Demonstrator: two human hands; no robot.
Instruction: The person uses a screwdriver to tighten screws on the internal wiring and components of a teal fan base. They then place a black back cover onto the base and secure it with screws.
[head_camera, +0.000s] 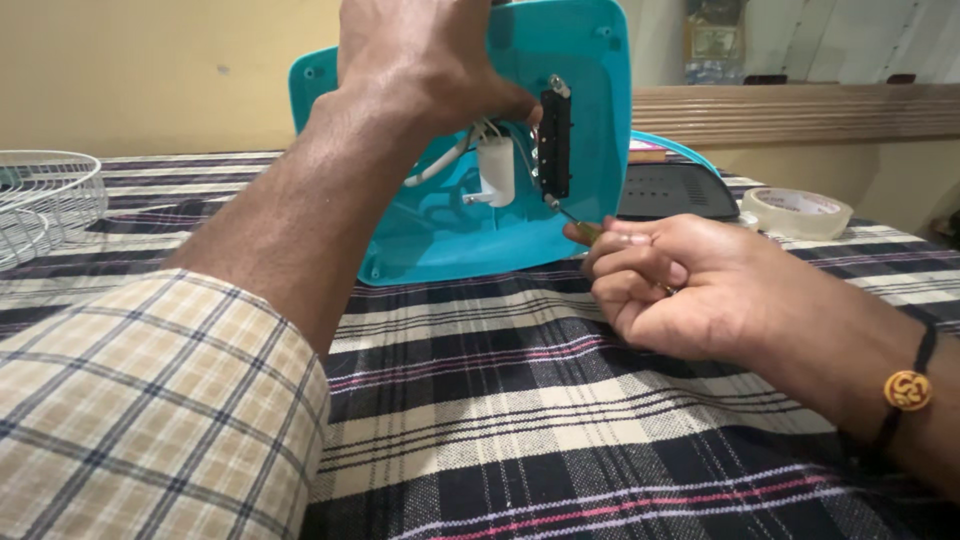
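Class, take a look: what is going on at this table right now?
A person is working on the open turquoise plastic housing, which stands tilted up on a plaid cloth. The left hand steadies the housing from the top, its fingers at a black switch block. The right hand holds a screwdriver with its tip at the block's lower end. A white capacitor and wires show inside. A tape roll and a wire grille lie nearby.

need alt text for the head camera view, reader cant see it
A left hand steadies an upright turquoise plastic housing on a plaid tablecloth, while the right hand points a thin screwdriver at a black switch block inside it, beside a white cylindrical part. A white wire basket sits left; a clear tape roll sits right.
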